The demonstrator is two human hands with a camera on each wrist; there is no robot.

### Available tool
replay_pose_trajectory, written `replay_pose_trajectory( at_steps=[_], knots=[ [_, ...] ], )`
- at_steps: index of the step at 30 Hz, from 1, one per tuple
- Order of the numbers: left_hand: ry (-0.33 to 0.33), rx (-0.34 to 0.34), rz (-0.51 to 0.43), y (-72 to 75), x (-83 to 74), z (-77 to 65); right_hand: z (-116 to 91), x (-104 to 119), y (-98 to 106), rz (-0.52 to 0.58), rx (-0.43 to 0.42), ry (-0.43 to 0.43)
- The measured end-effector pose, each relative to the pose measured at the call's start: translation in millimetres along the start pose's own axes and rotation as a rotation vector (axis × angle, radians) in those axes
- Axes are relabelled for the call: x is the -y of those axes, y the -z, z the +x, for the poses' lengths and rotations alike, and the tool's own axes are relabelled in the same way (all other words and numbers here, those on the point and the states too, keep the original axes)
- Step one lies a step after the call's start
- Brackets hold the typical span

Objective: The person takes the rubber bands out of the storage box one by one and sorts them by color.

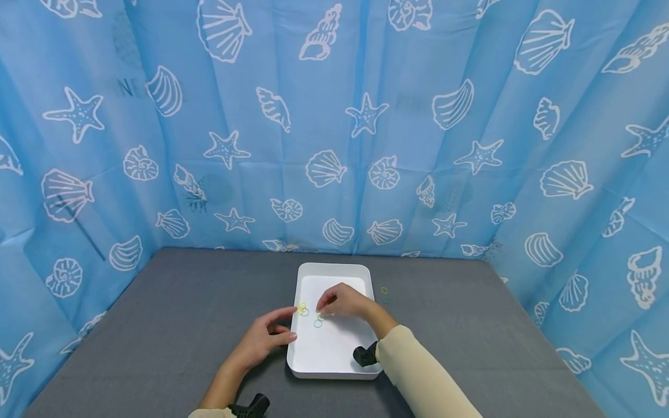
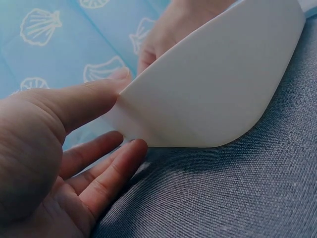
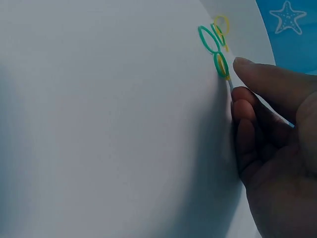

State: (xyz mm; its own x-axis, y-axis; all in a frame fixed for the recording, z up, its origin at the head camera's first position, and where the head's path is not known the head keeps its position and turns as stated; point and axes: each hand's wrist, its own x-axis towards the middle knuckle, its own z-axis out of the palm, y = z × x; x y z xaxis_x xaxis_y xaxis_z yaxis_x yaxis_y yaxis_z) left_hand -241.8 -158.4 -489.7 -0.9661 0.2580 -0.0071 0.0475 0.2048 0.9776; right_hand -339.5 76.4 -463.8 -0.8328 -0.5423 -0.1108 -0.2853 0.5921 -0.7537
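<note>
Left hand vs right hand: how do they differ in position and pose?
Position: the left hand is at the left wall of the white tray; the right hand is over the tray's inside.
Nearest work: the left hand touches the tray; the right hand's fingertips are at the small rings, grip unclear.
Fingers: the left hand's are spread; the right hand's are bunched and curled.
Shared: both bare, below cream sleeves.
</note>
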Motion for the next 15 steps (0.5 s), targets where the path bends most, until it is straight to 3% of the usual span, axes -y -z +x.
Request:
replay_pose_trajectory(
  at_steps=[15],
  knots=[
    [-0.027,0.003,0.002,0.0,1.4,0.1,1.6,0.6,-3.7,-0.13,-0.004,0.043]
  ],
)
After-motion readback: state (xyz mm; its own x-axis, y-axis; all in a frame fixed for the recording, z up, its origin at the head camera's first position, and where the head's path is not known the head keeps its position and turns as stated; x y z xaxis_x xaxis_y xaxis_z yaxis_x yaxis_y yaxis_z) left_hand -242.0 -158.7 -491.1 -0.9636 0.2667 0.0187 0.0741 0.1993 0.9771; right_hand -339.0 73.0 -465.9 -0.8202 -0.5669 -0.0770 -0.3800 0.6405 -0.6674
